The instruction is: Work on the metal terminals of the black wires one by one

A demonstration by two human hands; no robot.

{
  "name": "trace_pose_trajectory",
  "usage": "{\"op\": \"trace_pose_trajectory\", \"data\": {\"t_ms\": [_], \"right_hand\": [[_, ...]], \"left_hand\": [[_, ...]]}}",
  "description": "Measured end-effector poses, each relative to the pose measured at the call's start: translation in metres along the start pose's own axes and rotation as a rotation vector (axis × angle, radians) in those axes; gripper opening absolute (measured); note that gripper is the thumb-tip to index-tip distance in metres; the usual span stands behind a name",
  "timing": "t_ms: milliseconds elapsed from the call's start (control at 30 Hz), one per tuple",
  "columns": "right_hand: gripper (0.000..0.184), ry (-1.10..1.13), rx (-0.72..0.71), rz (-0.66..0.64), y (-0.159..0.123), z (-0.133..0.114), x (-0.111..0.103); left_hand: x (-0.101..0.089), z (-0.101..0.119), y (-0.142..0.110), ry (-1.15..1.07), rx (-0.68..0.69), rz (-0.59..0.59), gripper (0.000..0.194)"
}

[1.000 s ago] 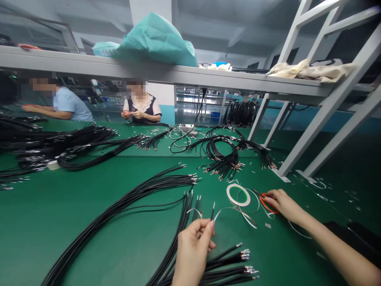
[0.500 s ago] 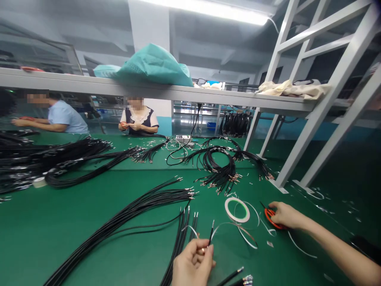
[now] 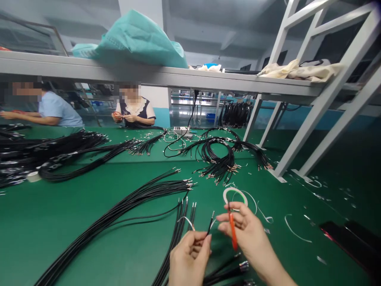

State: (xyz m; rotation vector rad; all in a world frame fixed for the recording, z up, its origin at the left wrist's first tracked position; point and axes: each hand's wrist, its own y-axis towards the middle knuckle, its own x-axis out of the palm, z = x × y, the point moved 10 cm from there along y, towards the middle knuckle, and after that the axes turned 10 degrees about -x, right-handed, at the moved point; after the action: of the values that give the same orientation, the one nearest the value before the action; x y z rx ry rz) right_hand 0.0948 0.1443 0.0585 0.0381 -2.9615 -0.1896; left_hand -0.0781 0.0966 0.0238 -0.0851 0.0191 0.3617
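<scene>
My left hand (image 3: 189, 258) pinches a black cable (image 3: 211, 223) near its bare metal tip, which points up. A thin white strip of tape (image 3: 186, 219) sticks out to the left of those fingers. Close beside it on the right, my right hand (image 3: 248, 232) holds orange-handled scissors (image 3: 233, 234), their dark blades pointing up and away; whether the blades are apart is unclear. Behind my right fingers lies a white tape roll (image 3: 235, 190) with a green inner ring, partly covered. More cables with metal ends (image 3: 229, 270) lie beneath my hands.
A long bundle of black cables (image 3: 119, 214) curves across the green table (image 3: 89, 246). Coiled cables (image 3: 218, 159) and a power strip (image 3: 182, 131) lie farther back. Metal shelf legs (image 3: 306, 119) stand at right. Two people sit across the table. A dark object (image 3: 351, 238) lies far right.
My right hand has brought the scissors from the right side of the table to beside my left hand. The left hand still pinches the cable. The view has tilted slightly down.
</scene>
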Motion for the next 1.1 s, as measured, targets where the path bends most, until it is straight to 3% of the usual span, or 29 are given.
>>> {"op": "trace_pose_trajectory", "data": {"t_ms": [67,233,467,633,767,867,1000,1100], "right_hand": [[0.058,0.002,0.016,-0.033,0.003,0.007,0.014],[0.045,-0.129,-0.054,-0.073,0.01,-0.001,0.016],[0.017,-0.548,-0.305,-0.292,0.007,-0.022,0.021],[0.028,-0.367,-0.162,-0.426,0.013,-0.013,0.018],[0.032,-0.303,-0.157,-0.287,0.011,-0.011,-0.003],[0.027,-0.497,-0.218,-0.25,-0.005,-0.009,-0.016],[0.043,-0.901,-0.338,-0.371,-0.026,-0.004,-0.013],[0.041,-1.094,-0.412,-0.433,-0.027,0.0,-0.006]], "left_hand": [[0.002,0.003,-0.001,0.014,0.026,-0.021,0.034],[0.007,0.007,-0.004,0.029,0.062,-0.057,0.033],[0.014,0.005,-0.006,0.151,0.137,-0.094,0.031],[0.019,0.003,-0.007,0.148,0.108,-0.143,0.035],[0.019,0.002,-0.005,0.086,0.027,-0.167,0.033],[0.016,-0.004,-0.003,0.011,-0.097,-0.174,0.033],[0.02,-0.011,-0.001,-0.052,-0.22,-0.251,0.035],[0.022,-0.013,-0.001,-0.065,-0.249,-0.285,0.036]]}}
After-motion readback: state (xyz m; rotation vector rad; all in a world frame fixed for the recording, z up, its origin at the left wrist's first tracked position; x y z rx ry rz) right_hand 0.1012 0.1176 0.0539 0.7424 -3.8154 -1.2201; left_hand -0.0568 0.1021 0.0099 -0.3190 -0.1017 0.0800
